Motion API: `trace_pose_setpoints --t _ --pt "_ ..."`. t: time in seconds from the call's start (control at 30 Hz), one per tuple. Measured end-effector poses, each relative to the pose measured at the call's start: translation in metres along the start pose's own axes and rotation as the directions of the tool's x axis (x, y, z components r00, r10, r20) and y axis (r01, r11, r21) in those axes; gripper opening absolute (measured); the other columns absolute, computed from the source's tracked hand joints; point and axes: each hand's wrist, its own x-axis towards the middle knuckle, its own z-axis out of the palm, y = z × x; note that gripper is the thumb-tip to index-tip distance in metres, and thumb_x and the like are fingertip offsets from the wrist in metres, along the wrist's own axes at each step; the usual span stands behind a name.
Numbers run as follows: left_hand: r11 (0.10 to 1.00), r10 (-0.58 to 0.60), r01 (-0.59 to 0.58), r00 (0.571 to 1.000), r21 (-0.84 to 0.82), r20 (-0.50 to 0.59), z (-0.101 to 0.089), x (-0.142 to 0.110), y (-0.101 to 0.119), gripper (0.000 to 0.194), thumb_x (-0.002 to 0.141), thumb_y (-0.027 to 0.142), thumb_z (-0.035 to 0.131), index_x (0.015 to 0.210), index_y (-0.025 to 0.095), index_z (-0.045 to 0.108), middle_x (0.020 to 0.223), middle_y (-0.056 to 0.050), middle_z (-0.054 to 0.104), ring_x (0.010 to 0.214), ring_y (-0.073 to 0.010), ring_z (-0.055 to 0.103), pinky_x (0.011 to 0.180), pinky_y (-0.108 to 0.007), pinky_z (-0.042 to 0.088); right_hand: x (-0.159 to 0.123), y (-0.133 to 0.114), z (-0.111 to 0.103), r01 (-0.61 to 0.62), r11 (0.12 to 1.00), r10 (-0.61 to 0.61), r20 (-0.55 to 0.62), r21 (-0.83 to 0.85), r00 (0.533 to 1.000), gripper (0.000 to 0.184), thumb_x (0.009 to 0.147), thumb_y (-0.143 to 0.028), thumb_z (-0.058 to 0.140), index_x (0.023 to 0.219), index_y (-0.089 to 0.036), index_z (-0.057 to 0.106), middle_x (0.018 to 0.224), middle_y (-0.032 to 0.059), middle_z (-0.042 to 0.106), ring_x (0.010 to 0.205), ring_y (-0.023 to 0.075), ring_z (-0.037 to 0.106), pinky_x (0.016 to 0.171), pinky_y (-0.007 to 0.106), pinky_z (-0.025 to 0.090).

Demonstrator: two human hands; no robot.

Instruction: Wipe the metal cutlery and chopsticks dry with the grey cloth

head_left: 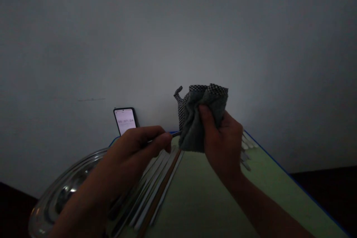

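Dimly, left fingers [162, 142] pinch a thin metal handle [176, 134]—its far end hidden—where right fingers [208, 119] clutch grey cloth [195, 126].

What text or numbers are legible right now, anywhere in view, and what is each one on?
"00:07:04", on the screen of the phone leaning at the wall; the separators are faint.
The small print above and below those digits on the same screen is too small to read.
No other lettering can be made out.
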Motion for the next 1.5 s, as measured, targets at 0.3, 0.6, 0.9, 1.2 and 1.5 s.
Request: trace_pose_setpoints --t 0.3,0.6,0.9,1.2,1.5 --pt "0.997 -0.059 0.051 0.985 0.054 0.159 -0.007 0.0 -0.021 0.032 0.086 0.039 0.044 0.075 0.018 0.064 0.062 0.002 0.057 0.057 -0.011 0.05 0.051 -0.018 0.038 0.019 0.01 -0.017 0.135 0.954 0.074 0.649 -0.267 0.757 0.024 0.081 -0.038 0.053 0.083 -0.016 0.063 0.074 0.0027 0.066 0.066 0.0143 0.057 0.058 0.025 0.04" --pt "0.999 0.017 -0.034 0.847 0.021 0.531 0.007 -0.002 -0.021 0.031 0.089 0.035 0.041 0.091 0.02 0.068 0.076 0.001 0.063 0.068 -0.0123 0.055 0.062 -0.021 0.04 0.037 0.007 -0.061 0.321 0.911 0.185 0.952 -0.259 0.243 0.018 0.073 -0.02 0.059 0.089 -0.022 0.067 0.079 0.001 0.068 0.07 0.0163 0.062 0.059 0.024 0.043" --pt "0.984 -0.011 0.078 0.923 -0.16 0.384 0.006 0.011 -0.053 0.031 0.088 0.037 0.042 0.075 0.014 0.059 0.056 0.007 0.038 0.05 -0.0075 0.034 0.045 -0.018 0.028 0.018 0.014 -0.018 0.308 0.856 0.11 0.729 -0.415 0.675 0.012 0.076 -0.03 0.06 0.08 -0.02 0.064 0.069 0.0001 0.065 0.062 0.014 0.057 0.056 0.024 0.037" --pt "0.98 -0.019 -0.016 0.984 0.198 0.175 -0.01 0.0 -0.031 0.035 0.088 0.036 0.042 0.069 0.014 0.061 0.054 0.003 0.046 0.05 -0.009 0.041 0.048 -0.021 0.03 0.017 0.026 -0.008 0.11 0.955 0.158 0.786 -0.275 0.597 0.025 0.082 -0.039 0.052 0.084 -0.017 0.064 0.079 0.0022 0.067 0.069 0.0154 0.06 0.061 0.025 0.044" --pt "0.951 0.116 -0.19 0.951 0.245 0.286 -0.007 -0.008 -0.018 0.027 0.089 0.032 0.044 0.08 0.019 0.066 0.062 0.003 0.061 0.053 -0.0087 0.052 0.051 -0.02 0.034 0.033 0.005 -0.041 0.205 0.957 0.165 0.966 -0.206 0.2 0.025 0.084 -0.032 0.05 0.101 -0.02 0.064 0.093 0.0012 0.068 0.084 0.0158 0.061 0.075 0.025 0.046"
